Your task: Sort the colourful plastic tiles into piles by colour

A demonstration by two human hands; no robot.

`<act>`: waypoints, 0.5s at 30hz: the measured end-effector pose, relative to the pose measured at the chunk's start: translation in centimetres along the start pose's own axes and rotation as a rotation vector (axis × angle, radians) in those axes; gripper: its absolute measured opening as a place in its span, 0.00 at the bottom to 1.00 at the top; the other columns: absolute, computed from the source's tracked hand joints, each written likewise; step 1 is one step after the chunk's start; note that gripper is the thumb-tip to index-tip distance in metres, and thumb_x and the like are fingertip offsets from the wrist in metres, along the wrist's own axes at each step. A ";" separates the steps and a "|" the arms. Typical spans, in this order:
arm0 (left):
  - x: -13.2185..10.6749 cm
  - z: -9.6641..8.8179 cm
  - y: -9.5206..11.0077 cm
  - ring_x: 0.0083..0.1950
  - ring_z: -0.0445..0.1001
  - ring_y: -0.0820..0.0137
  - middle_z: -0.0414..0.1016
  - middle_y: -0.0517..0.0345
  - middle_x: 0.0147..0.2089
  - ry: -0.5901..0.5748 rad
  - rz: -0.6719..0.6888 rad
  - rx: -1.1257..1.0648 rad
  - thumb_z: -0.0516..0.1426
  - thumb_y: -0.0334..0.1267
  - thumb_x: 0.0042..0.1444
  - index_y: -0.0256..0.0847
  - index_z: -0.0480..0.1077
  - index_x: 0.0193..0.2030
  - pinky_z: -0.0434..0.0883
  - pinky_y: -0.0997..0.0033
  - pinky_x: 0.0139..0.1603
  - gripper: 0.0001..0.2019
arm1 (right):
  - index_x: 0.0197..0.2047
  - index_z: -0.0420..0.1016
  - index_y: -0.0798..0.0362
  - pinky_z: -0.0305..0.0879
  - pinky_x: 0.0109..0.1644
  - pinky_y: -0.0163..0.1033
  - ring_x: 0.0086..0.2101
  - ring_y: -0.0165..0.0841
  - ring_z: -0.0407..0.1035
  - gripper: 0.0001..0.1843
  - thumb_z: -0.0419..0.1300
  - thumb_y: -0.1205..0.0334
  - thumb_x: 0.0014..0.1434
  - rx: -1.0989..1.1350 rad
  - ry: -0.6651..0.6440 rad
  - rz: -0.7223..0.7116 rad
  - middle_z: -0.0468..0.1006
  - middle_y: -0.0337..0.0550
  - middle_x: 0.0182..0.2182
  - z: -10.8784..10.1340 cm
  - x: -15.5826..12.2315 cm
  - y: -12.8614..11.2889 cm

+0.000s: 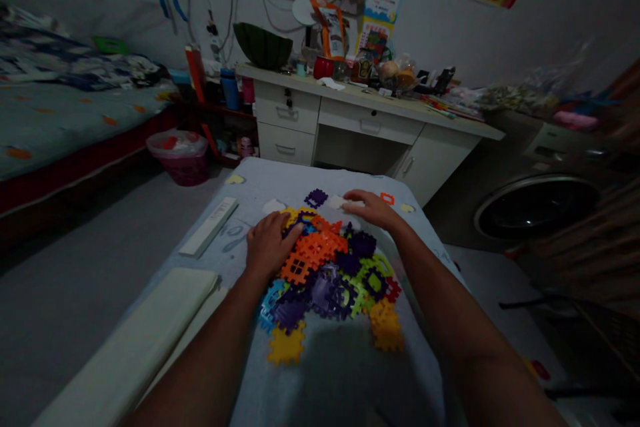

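- Left hand (267,243): lies palm down, fingers loosely curled, on the near-left top edge of a heap of colourful plastic interlocking puzzle tiles (330,273); fingertips rest on an orange lattice-pattern tile (313,250). Whether any piece is pinched under the palm cannot be told.
- Right hand (373,208): palm down, fingers stretched flat and pointing left, at the far edge of the heap; fingertips touch a small white tile (337,201). Nothing seen clamped between the fingers.
- Heap sits in the middle of a pale blue cloth-covered table (320,373), between the two forearms; colours include orange, purple, yellow, green and blue.
- One purple tile (316,198) lies apart, just beyond the heap and beside the white one; a yellow toothed tile (286,345) lies at the near-left foot of the heap.
- Small orange square-frame piece (387,198) lies just right of the right hand.
- Long white flat bar (209,226) lies on the table's left side, well apart from the heap.
- Background: white desk with drawers (350,123), cluttered on top; pink waste bin (179,157) on the floor to its left; bed with patterned cover (60,113) along the left wall.
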State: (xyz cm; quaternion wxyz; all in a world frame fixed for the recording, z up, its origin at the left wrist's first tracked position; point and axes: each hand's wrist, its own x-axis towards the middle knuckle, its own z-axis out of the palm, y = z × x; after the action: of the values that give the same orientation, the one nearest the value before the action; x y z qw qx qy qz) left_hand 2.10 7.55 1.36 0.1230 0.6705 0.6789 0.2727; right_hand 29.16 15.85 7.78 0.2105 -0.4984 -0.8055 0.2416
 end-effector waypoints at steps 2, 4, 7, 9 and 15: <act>-0.1 0.0 0.0 0.65 0.64 0.53 0.67 0.49 0.65 -0.005 0.008 0.005 0.49 0.59 0.62 0.46 0.66 0.61 0.58 0.48 0.65 0.27 | 0.52 0.75 0.54 0.60 0.62 0.52 0.55 0.45 0.67 0.19 0.59 0.54 0.61 -0.196 0.252 0.237 0.75 0.54 0.53 -1.0 1.5 3.5; -0.1 0.0 0.0 0.66 0.63 0.52 0.66 0.49 0.66 -0.012 0.009 0.019 0.51 0.60 0.60 0.47 0.66 0.62 0.57 0.48 0.66 0.29 | 0.57 0.71 0.56 0.57 0.63 0.54 0.59 0.48 0.62 0.22 0.58 0.59 0.61 -0.319 0.383 0.448 0.70 0.58 0.58 -1.5 2.5 6.8; -0.1 0.1 -0.1 0.67 0.61 0.51 0.64 0.48 0.68 -0.031 0.003 0.038 0.53 0.61 0.58 0.47 0.65 0.63 0.55 0.48 0.67 0.31 | 0.63 0.65 0.59 0.56 0.61 0.59 0.61 0.53 0.59 0.28 0.57 0.60 0.61 -0.390 0.373 0.619 0.65 0.65 0.61 -1.7 2.6 10.3; -0.1 0.1 -0.1 0.68 0.61 0.51 0.63 0.48 0.68 -0.040 -0.002 0.045 0.55 0.61 0.56 0.47 0.64 0.64 0.55 0.48 0.67 0.32 | 0.61 0.67 0.60 0.58 0.58 0.58 0.58 0.53 0.62 0.26 0.57 0.58 0.61 -0.395 0.322 0.635 0.68 0.66 0.57 -1.7 2.2 11.5; 0.1 0.1 -0.1 0.67 0.61 0.51 0.63 0.48 0.68 -0.046 -0.034 0.053 0.56 0.59 0.56 0.47 0.65 0.63 0.55 0.47 0.67 0.32 | 0.51 0.75 0.59 0.64 0.51 0.44 0.48 0.44 0.70 0.21 0.64 0.59 0.56 -0.410 0.305 0.543 0.72 0.61 0.49 -2.0 1.2 10.6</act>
State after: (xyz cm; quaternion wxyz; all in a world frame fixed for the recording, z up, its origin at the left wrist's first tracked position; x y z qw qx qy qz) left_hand 2.09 7.71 1.21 0.1251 0.6680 0.6942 0.2371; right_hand 37.28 21.40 3.12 0.1522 -0.7561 -0.6349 0.0455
